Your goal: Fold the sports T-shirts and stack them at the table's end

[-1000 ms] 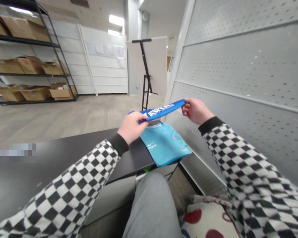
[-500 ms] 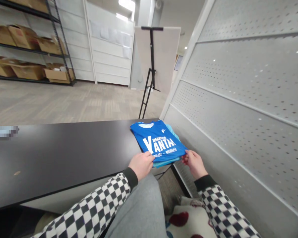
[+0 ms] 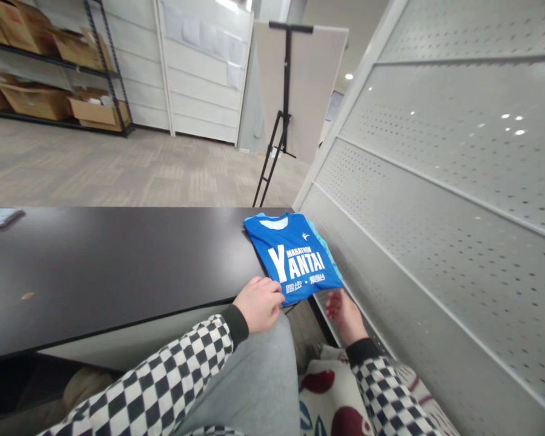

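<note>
A folded blue T-shirt (image 3: 295,239) with white "Marathon Yantai" lettering lies face up at the right end of the black table. Beneath it, a light-blue folded shirt (image 3: 327,249) shows along the right edge. My left hand (image 3: 260,303) is at the blue shirt's near left corner, its fingers curled and closed on the hem; the fingertips are partly hidden. Just below the near right corner is my right hand (image 3: 345,315), its fingers loosely bent and apart, holding nothing.
The black table (image 3: 118,266) stretches left, with a phone (image 3: 0,217) at its far left. A grey perforated panel (image 3: 427,181) rises close on the right. Beyond the table stand an easel with a board (image 3: 300,91) and a shelf of cardboard boxes (image 3: 36,100).
The blue T-shirt, earlier held stretched in the air between both hands, came down onto the light-blue shirt. My right hand has since let go of its corner and drawn slightly back.
</note>
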Demonstrator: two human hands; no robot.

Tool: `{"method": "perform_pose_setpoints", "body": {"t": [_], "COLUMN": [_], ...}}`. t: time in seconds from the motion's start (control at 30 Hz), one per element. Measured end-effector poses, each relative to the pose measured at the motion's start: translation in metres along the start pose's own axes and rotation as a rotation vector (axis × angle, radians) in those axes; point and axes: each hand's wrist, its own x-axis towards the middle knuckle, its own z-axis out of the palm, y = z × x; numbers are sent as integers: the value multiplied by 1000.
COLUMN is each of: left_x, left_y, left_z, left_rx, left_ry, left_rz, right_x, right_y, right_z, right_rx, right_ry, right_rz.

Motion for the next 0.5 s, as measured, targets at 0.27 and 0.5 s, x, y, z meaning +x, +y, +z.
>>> {"method": "perform_pose_setpoints", "body": {"t": [0.27, 0.5], "left_x": [-45, -58], "left_y": [-130, -157], "left_z": [-78, -77], "left_rx": [-6, -165], "left_ry": [310, 376], "left_rz": [-486, -767], "right_x": [-8, 26], "right_y": [30, -26], "right_z": [59, 110], "right_rx": [-590, -522], "right_ry": [-141, -326], "right_rz": [-547, -503]}}
